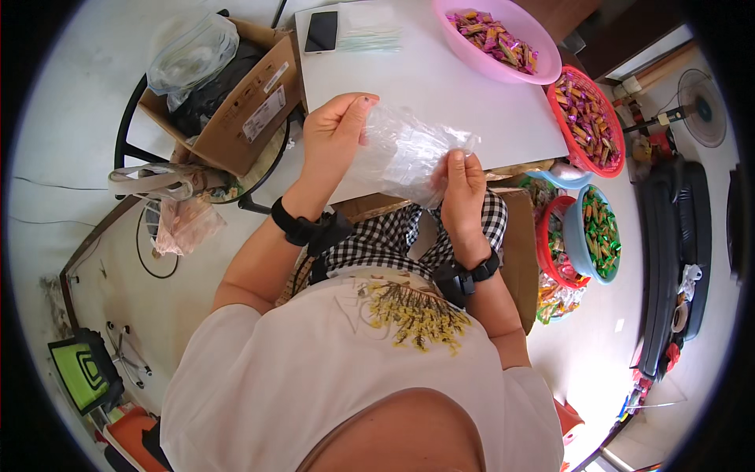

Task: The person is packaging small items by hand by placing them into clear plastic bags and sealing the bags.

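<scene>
Between my two hands a clear plastic bag [407, 154] is stretched over the near part of the white table [436, 82]. My left hand [339, 127] pinches its upper left corner between thumb and fingers. At the bag's right end my right hand [463, 189] grips the film, thumb on top and fingers partly hidden behind it. The bag looks flat, with light glaring off its creases. Both wrists wear black straps with small dark devices.
A black phone [321, 32] lies by stacked clear sleeves [370, 36] at the table's far left. A pink basin [501, 47] and a red basket [590, 121] hold wrapped candies. A blue basin [596, 233] stands lower right. An opened cardboard box [236, 100] sits left.
</scene>
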`<action>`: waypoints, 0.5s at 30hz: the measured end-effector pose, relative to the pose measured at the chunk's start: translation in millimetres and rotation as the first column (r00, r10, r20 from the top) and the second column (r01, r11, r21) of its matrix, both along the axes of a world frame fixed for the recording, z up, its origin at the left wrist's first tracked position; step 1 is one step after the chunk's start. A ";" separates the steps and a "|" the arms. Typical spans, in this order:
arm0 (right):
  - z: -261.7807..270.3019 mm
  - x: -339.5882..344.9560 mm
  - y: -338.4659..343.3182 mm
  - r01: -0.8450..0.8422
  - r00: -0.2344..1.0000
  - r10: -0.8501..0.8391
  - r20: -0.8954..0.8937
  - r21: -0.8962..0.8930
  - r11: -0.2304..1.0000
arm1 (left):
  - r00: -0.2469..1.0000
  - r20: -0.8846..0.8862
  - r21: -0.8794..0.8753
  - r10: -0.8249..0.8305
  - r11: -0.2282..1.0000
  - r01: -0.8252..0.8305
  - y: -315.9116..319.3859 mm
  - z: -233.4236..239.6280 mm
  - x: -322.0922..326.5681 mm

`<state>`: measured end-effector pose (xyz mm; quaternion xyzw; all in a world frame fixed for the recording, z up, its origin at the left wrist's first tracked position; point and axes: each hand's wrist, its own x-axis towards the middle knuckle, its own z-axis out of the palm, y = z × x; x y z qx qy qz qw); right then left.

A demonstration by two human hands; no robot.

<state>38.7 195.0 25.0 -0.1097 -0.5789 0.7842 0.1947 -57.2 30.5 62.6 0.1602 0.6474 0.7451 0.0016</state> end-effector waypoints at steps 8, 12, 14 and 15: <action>-5.4 -10.0 1.8 0.151 0.988 -0.146 -0.046 0.150 0.977 | 0.997 -0.057 -0.085 0.052 0.995 -0.056 -2.7 -9.2 -8.9; -2.9 -13.1 4.9 0.198 0.979 -0.192 -0.066 0.099 0.975 | 0.999 -0.036 -0.163 -0.015 0.987 0.009 -11.0 -20.0 -5.0; -2.3 -14.0 6.3 0.218 0.974 -0.211 -0.078 0.109 0.970 | 0.998 -0.055 -0.192 -0.019 0.981 0.008 -7.5 -34.4 1.0; -2.6 -14.2 6.9 0.237 0.970 -0.227 -0.088 0.118 0.964 | 0.997 -0.073 -0.222 -0.023 0.975 0.006 -6.2 -36.3 4.6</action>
